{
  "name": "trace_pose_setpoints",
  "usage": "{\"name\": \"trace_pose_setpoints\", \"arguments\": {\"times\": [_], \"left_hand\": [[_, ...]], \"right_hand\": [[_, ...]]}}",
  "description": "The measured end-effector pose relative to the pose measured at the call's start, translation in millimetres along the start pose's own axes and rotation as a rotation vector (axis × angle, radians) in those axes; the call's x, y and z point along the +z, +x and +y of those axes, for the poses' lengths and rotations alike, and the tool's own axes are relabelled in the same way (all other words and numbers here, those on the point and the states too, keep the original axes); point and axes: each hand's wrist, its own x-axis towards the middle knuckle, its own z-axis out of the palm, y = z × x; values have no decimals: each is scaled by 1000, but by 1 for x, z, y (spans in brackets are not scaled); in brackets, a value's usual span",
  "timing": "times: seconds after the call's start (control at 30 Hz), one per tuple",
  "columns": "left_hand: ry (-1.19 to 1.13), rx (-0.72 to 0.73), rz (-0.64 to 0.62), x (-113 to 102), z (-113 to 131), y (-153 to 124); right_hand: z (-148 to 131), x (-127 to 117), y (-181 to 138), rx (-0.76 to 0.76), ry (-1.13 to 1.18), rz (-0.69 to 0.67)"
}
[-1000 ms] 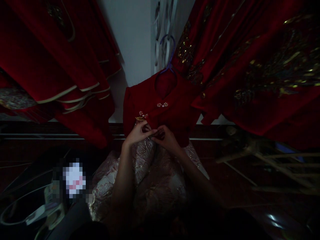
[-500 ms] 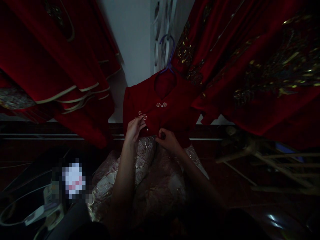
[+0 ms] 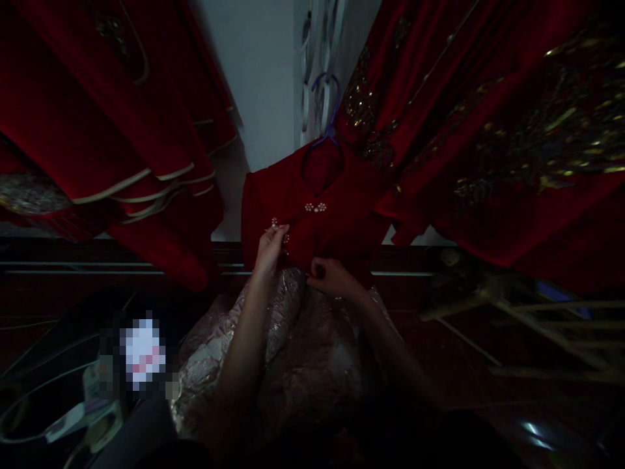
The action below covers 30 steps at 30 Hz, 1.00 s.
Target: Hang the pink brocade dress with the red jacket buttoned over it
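Note:
A red short garment [image 3: 278, 185] hangs from a purple hanger [image 3: 333, 107] in front of me. One pearl-like clasp [image 3: 315, 208] sits just under its neckline. My left hand [image 3: 270, 251] pinches the garment's left front by a second beaded clasp [image 3: 274, 223], partly hidden by the fingers. At the lower hem, my right hand [image 3: 332, 277] is closed, thumb and forefinger together; the dimness hides exactly what lies between them, though cloth edge is right there. Below the hands spreads a pale, shiny embroidered fabric [image 3: 288, 299].
Red gowns with pale trim [image 3: 146, 150] hang on the left, and red gowns with gold sequins [image 3: 512, 143] on the right. A wooden rack [image 3: 527, 319] stands low at right. A blurred bright screen [image 3: 144, 352] and a white cable [image 3: 29, 397] are at lower left.
My left hand has shifted slightly right and its fingers have drawn together at the beaded clasp. My right hand has moved a little down and right along the hem.

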Motion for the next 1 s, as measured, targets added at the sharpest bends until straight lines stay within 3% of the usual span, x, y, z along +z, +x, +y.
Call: {"name": "trace_pose_setpoints", "arguments": {"times": [0.07,0.17,0.27,0.37,0.47,0.53,0.83,1.0], "left_hand": [[111,155,-86,13,11,0],[396,531,-210,32,35,-1],[770,837,-208,46,62,2],[984,982,-317,52,84,13],[1090,962,-576,54,99,29],[1106,918,-675,54,106,36],[954,701,-795,53,120,46],[957,696,-857,51,124,48]], "right_hand": [[1,-10,-4,21,-34,-119],[1,-26,-12,53,-70,-243],[1,-39,-19,43,-79,-244],[0,-47,-24,47,-78,-233],[0,-50,-25,54,-70,-239],[1,-49,-24,47,-62,-242],[4,-53,-27,57,-68,-250],[12,-54,-27,89,20,-257]]}}
